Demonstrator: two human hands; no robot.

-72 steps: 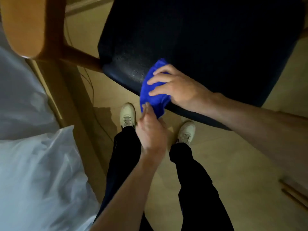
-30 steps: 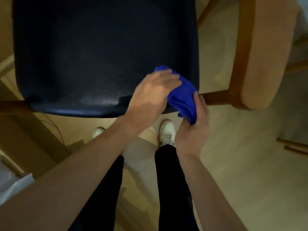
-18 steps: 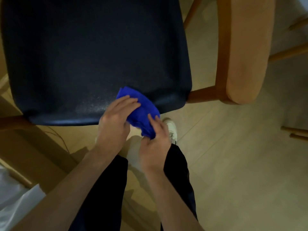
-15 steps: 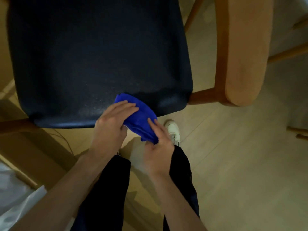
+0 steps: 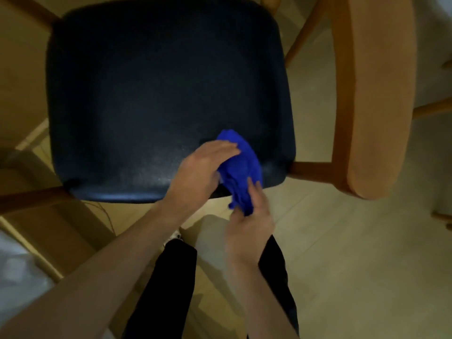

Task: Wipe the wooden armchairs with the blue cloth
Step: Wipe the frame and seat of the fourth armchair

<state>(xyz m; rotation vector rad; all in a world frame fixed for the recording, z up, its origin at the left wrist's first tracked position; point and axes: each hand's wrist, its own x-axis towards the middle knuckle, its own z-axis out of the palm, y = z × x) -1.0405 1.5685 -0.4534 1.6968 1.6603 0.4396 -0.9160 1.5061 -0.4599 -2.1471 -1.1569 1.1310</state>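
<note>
The wooden armchair has a black padded seat [image 5: 159, 94] and a light wooden armrest [image 5: 379, 94] on the right. The blue cloth [image 5: 242, 162] lies bunched on the seat's front right corner and hangs over the front edge. My left hand [image 5: 198, 174] lies on the cloth with its fingers stretched flat over it, pressing it to the seat. My right hand [image 5: 249, 226] is just below the seat's edge and pinches the cloth's hanging end. Both hands are blurred by motion.
White bedding [image 5: 17, 272] and a wooden bed frame [image 5: 49, 228] fill the lower left. A thin cable [image 5: 107, 216] runs on the floor under the seat. Wooden legs of other furniture [image 5: 440, 216] show at the right edge. My dark-trousered legs stand before the chair.
Both hands and the cloth have slid right along the seat's front edge, from its middle to the right corner. The view has drawn back a little.
</note>
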